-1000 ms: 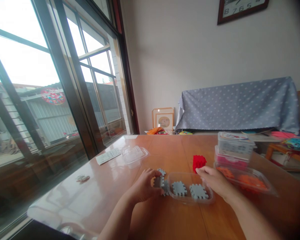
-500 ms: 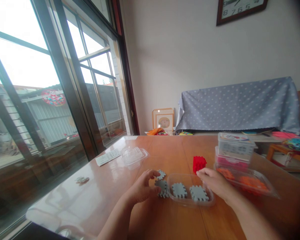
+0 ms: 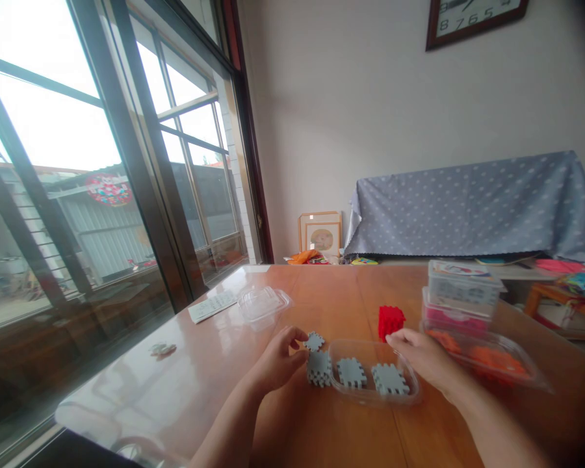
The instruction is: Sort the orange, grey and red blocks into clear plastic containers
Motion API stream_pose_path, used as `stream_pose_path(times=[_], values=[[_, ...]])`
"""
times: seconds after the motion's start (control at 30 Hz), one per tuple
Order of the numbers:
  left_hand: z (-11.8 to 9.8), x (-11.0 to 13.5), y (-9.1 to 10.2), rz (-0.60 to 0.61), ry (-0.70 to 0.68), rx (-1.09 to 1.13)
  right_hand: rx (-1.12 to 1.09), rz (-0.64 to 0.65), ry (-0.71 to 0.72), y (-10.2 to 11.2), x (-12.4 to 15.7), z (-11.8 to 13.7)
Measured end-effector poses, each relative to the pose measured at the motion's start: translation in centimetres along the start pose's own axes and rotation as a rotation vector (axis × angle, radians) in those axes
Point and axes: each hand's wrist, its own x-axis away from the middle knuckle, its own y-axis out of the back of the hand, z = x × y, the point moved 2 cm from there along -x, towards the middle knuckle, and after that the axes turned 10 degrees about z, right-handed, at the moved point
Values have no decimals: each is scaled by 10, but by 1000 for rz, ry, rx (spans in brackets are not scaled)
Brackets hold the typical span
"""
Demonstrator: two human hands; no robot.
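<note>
My left hand [image 3: 277, 361] is curled on the table, its fingertips against a small stack of grey notched foam pieces [image 3: 318, 368]. One more grey piece [image 3: 314, 340] lies just past my thumb. A clear plastic tray [image 3: 370, 394] sits to the right of the stack and holds two flat grey pieces [image 3: 351, 372]. My right hand [image 3: 422, 359] lies over the tray's right end with its fingers together on the far rim. Its fingertips come close to a red cube of the same pieces [image 3: 390, 321].
A clear lid [image 3: 263, 303] and a white card [image 3: 212, 305] lie at the table's far left, by the big window. At the right stand stacked boxes [image 3: 461, 292] over a clear tray of orange pieces [image 3: 492, 361]. A covered sofa [image 3: 468, 201] is behind.
The grey piece that my left hand held upright now lies flat on the stack beside the tray. My right hand has stayed on the tray, and the view has shifted slightly.
</note>
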Motion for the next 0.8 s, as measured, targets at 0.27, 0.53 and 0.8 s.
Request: stream_pose_path(times=[0.27, 0.53, 0.8], values=[[24, -37, 2, 49, -12, -253, -11, -25, 30, 1, 0, 3], [35, -46, -8, 97, -41, -301, -15, -36, 42, 0, 4, 11], [39, -45, -8, -115, -8, 66, 28, -16, 25, -1, -3, -4]])
